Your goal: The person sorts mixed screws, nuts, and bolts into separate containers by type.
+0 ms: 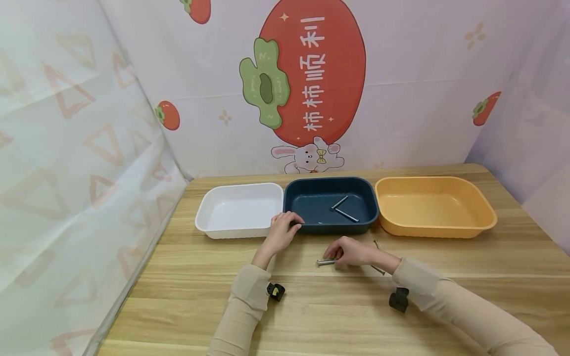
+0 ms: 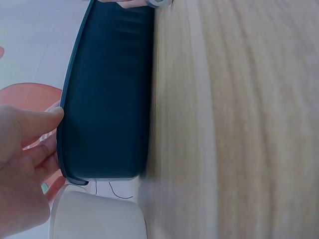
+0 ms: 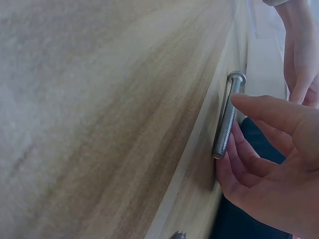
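Observation:
My left hand [image 1: 283,231] holds the near left rim of the dark blue tray [image 1: 331,230]; the left wrist view has the thumb outside its wall and the fingers over the rim. In front of that tray, my right hand [image 1: 349,251] holds a silver bolt [image 3: 229,117] low at the tabletop. Thumb and fingers lie on either side of it, its round head pointing left in the head view. Two more bolts [image 1: 346,214] lie inside the tray at an angle to each other.
Left of the dark tray stands a white tray [image 1: 240,232], and right of it a yellow tray [image 1: 436,231]. Around my right wrist, partly covered by it, metal bolts [image 1: 378,270] lie on the wooden table [image 1: 187,287]. A printed cloth [image 1: 401,123] hangs behind.

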`<state>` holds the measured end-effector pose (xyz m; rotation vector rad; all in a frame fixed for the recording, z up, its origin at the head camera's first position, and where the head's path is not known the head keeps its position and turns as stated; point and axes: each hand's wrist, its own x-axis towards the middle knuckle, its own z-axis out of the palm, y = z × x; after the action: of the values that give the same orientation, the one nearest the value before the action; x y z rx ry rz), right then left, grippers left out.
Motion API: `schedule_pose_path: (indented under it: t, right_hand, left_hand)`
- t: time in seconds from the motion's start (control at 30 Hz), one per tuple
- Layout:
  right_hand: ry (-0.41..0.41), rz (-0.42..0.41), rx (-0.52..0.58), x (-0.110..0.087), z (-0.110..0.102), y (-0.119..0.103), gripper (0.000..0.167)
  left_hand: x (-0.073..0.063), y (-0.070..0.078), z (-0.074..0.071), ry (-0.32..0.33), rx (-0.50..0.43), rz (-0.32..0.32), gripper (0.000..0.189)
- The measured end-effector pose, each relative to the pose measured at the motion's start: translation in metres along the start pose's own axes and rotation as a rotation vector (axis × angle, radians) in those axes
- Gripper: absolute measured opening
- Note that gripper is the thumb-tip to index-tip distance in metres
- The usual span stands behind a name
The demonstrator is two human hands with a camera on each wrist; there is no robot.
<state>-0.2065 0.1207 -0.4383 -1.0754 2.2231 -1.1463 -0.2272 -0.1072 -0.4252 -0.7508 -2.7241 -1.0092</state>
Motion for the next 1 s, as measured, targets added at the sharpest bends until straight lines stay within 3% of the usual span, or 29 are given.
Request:
schedule_pose_path:
  t: [0.07, 0.17, 0.4, 1.0]
  right_hand:
    - [-0.011, -0.06, 0.013, 0.002, 0.0, 0.011, 0.019]
    - [-0.022, -0.088, 0.029, 0.002, -0.001, 0.014, 0.018]
    - [-0.015, 0.051, 0.023, -0.001, 0.002, 0.002, 0.021]
    - [-0.055, 0.027, -0.031, 0.001, 0.003, 0.002, 0.022]
  left_hand:
    - [0.0, 0.0, 0.0, -0.001, 0.001, 0.001, 0.006]
    - [0.0, 0.001, 0.0, -0.004, 0.001, 0.0, 0.006]
    - [0.0, 0.001, 0.0, -0.005, 0.004, -0.005, 0.006]
    - [0.0, -0.001, 0.001, -0.001, 0.004, 0.0, 0.006]
